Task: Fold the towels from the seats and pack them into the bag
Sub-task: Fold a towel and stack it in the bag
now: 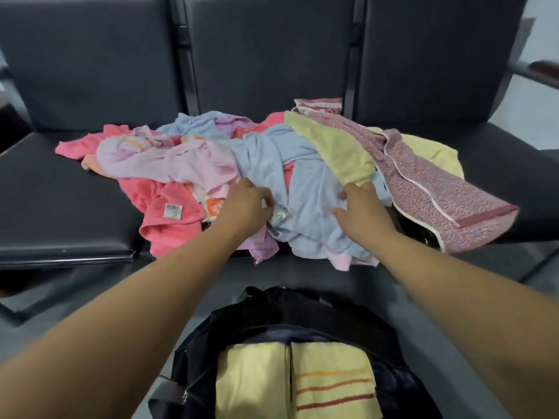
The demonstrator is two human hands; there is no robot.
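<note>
Black padded seats (75,189) carry a jumbled towel pile (272,164).

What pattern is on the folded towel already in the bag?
Pale yellow folded towel with orange and dark red stripes, seen in the head view.

I see both bare hands on a crumpled light-blue terry towel (305,189) atop the mixed pile at the front edge of the dark padded bench seats (60,201). My left hand (246,207) pinches its label corner; my right hand (361,208) rests spread on it. Below, the open black fabric bag (302,316) holds two folded yellow towels (329,385).
</note>
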